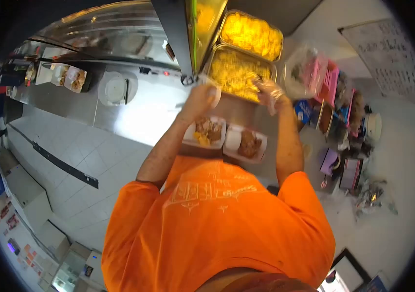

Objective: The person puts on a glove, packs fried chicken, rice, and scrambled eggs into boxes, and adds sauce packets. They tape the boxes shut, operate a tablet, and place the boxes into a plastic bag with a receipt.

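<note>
My left hand point(199, 102) is closed around a small white container point(214, 94), possibly a paper cup, at the near left edge of a metal tray. That tray holds yellow fries point(229, 68). On my right hand point(271, 93) is a clear plastic glove. Its fingers reach down to the fries at the tray's right side and seem pinched on some; the fingertips are blurred. Below my hands, close to my body, stand two open white boxes. The left box point(191, 140) contains browned fried pieces and some yellow fries, and the right box point(232, 151) contains browned pieces.
Behind the front tray lies a second tray of fries point(251, 35). A glass display case point(115, 34) borders the counter point(139, 104), where a round white lid or plate point(116, 90) and more filled boxes point(75, 79) sit. Pink baskets point(331, 82) and plastic bags are at right.
</note>
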A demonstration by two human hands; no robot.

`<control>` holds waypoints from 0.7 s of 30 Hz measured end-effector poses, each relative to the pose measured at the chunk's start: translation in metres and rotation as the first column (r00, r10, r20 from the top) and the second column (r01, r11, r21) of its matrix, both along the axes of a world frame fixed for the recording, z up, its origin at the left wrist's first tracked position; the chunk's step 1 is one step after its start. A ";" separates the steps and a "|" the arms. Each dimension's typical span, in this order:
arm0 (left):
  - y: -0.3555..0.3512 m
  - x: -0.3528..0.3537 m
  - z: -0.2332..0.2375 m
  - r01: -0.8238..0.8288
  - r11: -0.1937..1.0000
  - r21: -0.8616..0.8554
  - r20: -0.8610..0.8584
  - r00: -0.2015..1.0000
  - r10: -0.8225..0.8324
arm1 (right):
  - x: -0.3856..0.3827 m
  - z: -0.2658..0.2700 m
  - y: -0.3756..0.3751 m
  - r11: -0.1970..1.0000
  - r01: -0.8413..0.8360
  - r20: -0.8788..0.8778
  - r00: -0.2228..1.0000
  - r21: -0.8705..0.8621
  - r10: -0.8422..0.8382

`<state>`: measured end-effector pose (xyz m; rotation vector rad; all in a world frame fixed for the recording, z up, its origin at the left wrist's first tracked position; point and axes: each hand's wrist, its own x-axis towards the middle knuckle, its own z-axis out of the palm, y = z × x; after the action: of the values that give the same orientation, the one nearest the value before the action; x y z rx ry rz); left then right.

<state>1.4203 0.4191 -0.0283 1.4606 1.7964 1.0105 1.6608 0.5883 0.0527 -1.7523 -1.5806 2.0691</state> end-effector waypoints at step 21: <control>-0.161 -0.059 0.084 -0.245 0.958 0.148 0.262 0.944 0.201 | 0.082 -0.109 -0.314 0.369 -0.214 0.364 0.839 0.904 -0.405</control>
<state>1.3615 0.2582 0.0557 1.1865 1.7534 1.4350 1.7425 0.2744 -0.0566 -1.7986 -2.0169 0.2161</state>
